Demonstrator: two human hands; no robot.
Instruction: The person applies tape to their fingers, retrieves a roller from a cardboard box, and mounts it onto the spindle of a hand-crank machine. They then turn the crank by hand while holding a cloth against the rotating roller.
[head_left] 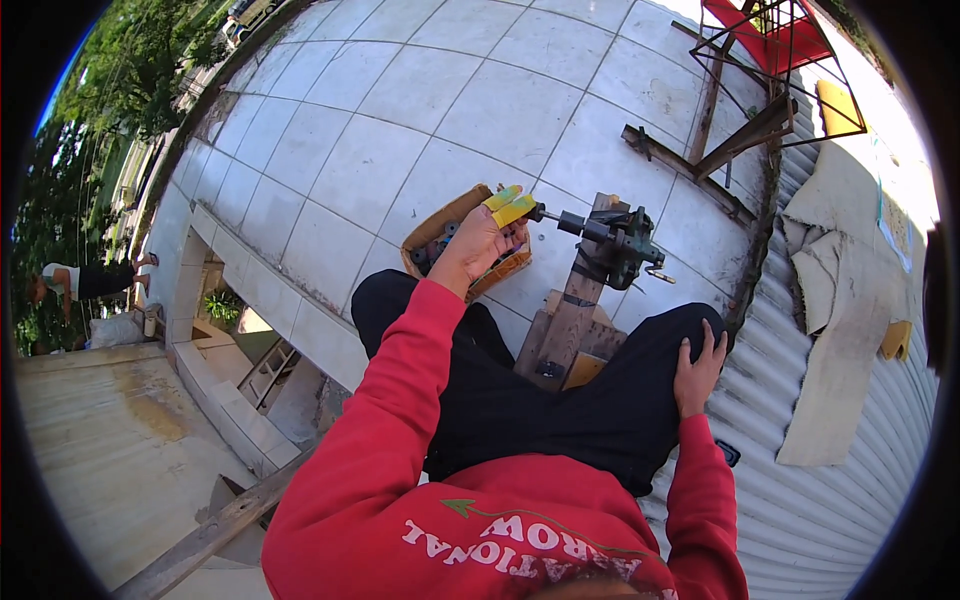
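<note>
My left hand (482, 240), with yellow wraps around some fingers, reaches forward over an open cardboard box (508, 270). Its fingers close around the near-left end of a dark metal shaft (571, 222); the palm side is partly hidden. That shaft sticks out sideways from a dark green metal vise-like device (632, 240). The device is mounted on a wooden beam (583, 288) standing between my legs. Small dark pieces (432, 250) lie in the box. On my right knee, my right hand (700, 368) rests with fingers spread, holding nothing.
Pale tiles (400, 130) stretch ahead. Rusty metal bars (690, 175) and a red-seated metal frame (775, 45) stand at far right. Corrugated sheeting (760, 400) with torn board (835, 340) lies right. A person (90, 280) is at far left, beyond a ledge.
</note>
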